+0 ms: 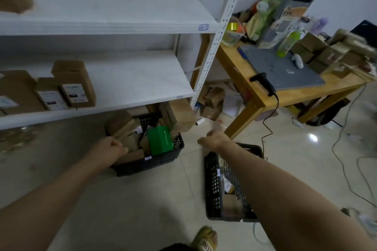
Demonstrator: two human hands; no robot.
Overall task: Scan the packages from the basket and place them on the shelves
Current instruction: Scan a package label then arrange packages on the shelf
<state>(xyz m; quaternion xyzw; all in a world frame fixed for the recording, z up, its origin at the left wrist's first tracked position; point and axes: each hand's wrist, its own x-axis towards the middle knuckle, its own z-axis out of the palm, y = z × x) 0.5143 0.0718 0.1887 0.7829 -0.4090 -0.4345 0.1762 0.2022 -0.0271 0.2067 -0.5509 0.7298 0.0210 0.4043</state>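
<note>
A black basket (163,161) on the floor holds several brown cardboard packages and a green box (160,140). My left hand (111,147) hovers over the basket's left rim, fingers curled, holding nothing that I can see. My right hand (214,138) is stretched out to the right of that basket, fingers loosely curled and empty. A second black basket (212,185) with a few packets lies under my right forearm. A black barcode scanner (263,81) lies on the wooden table (255,96). The white shelves (122,96) carry brown labelled packages (74,83) at the left.
The scanner's cable (267,126) hangs to the floor beside the table leg. More cardboard boxes (212,100) are piled behind the shelf post. Bottles, bags and boxes crowd the table top. Cables run over the tiles at the right. My foot (206,238) shows at the bottom.
</note>
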